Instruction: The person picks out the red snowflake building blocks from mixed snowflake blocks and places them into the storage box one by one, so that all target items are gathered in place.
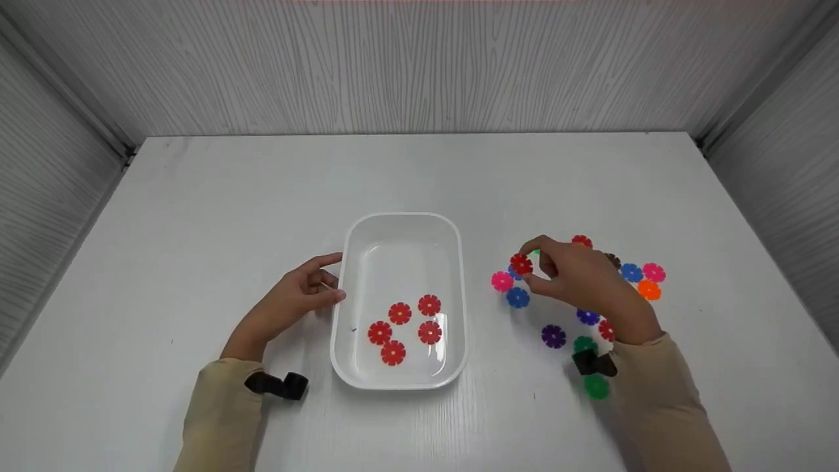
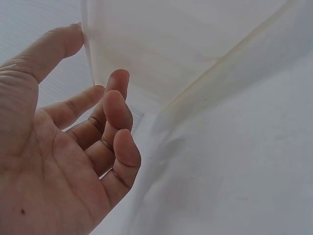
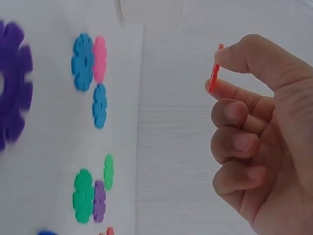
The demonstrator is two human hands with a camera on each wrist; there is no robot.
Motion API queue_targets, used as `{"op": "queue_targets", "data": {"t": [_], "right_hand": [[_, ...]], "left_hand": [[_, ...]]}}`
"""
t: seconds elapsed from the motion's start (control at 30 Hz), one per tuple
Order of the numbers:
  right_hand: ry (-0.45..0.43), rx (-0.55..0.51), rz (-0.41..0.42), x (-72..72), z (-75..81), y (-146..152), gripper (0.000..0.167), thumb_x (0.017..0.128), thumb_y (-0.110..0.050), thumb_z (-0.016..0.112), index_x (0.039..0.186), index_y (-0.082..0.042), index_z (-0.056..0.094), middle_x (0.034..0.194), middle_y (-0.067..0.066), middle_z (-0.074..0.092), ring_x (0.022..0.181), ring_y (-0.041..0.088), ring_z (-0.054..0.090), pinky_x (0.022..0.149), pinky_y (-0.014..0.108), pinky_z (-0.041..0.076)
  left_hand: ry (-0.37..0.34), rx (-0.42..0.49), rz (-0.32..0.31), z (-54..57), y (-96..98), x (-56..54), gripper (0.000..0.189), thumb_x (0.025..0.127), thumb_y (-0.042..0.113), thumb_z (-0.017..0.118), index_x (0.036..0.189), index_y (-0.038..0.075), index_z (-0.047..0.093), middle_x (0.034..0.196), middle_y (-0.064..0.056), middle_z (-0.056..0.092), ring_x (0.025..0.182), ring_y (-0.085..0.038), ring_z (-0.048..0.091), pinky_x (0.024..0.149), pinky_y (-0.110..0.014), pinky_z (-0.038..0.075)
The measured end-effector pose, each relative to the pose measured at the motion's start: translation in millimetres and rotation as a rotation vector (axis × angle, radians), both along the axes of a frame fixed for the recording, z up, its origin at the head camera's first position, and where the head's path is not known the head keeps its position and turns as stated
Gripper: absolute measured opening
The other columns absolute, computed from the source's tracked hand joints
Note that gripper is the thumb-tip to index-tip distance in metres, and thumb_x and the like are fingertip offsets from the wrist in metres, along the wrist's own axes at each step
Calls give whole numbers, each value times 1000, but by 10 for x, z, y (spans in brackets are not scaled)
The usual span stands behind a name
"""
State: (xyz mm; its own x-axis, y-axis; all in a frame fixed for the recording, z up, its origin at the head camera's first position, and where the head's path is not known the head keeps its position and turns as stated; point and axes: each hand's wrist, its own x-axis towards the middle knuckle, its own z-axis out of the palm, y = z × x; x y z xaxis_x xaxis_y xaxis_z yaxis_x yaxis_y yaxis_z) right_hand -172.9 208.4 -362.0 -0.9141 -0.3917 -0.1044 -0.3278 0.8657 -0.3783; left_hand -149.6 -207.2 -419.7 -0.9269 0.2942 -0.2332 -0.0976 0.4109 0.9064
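Observation:
My right hand (image 1: pixel 583 272) pinches a red notched plastic disc (image 1: pixel 522 264) between thumb and forefinger. Its other fingers curl in toward the palm, and the disc shows edge-on in the right wrist view (image 3: pixel 214 71). Below and around this hand lie flower-shaped discs, among them a pink disc (image 1: pixel 502 282), a blue disc (image 1: pixel 518 297) and a purple disc (image 1: pixel 554 336). My left hand (image 1: pixel 288 298) touches the left rim of a white tray (image 1: pixel 464 314), thumb and forefinger spread apart, the other fingers loosely bent. Inside the tray, several red discs (image 1: pixel 393 353) lie toward its near end.
Right of the right hand are an orange disc (image 1: pixel 649 290) and another pink disc (image 1: pixel 653 273). Green discs (image 1: pixel 596 387) lie by the right wrist, partly covered by its black strap mount. A grey wood-grain panel (image 1: pixel 419 65) stands behind the white table (image 1: pixel 196 196).

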Motion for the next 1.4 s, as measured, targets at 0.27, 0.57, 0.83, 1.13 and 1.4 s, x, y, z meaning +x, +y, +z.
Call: {"op": "queue_targets", "data": {"t": [0.27, 0.57, 0.83, 1.13, 1.4], "right_hand": [[45, -18, 106, 128, -2, -380, 43, 83, -26, 72, 122, -15, 58, 71, -1, 53, 58, 12, 44, 52, 23, 41], [62, -18, 231, 310, -6, -657, 45, 79, -28, 77, 118, -16, 60, 67, -4, 53, 53, 7, 41, 49, 19, 38], [96, -33, 374, 450, -21, -780, 40, 80, -31, 78, 114, -15, 64, 75, 1, 68, 55, 5, 46, 52, 15, 40], [83, -77, 445, 516, 29, -801, 48, 82, -32, 77, 126, -17, 64, 85, 0, 71, 66, 10, 58, 57, 15, 45], [143, -108, 322, 411, 132, -472, 49, 82, -31, 77, 126, -17, 61, 72, -2, 55, 61, 5, 44, 55, 17, 42]], "left_hand": [[8, -12, 0, 9, 11, -2, 65, 89, 30, 68, 147, 17, 39, 107, -8, 60, 88, -17, 56, 81, -29, 45], [3, 2, -6, 11, 14, -7, 66, 90, 27, 67, 147, 14, 38, 107, -8, 59, 88, -15, 56, 80, -28, 45], [-4, -3, 0, 9, 19, -2, 65, 90, 29, 68, 147, 17, 38, 105, -6, 60, 87, -16, 56, 81, -29, 44], [2, -21, -1, -9, 15, -11, 67, 89, 31, 68, 147, 17, 37, 109, -8, 61, 88, -15, 57, 81, -28, 45], [-1, -18, 5, 6, 15, -8, 68, 89, 31, 69, 147, 18, 38, 109, -8, 61, 90, -17, 57, 82, -29, 45]]}}
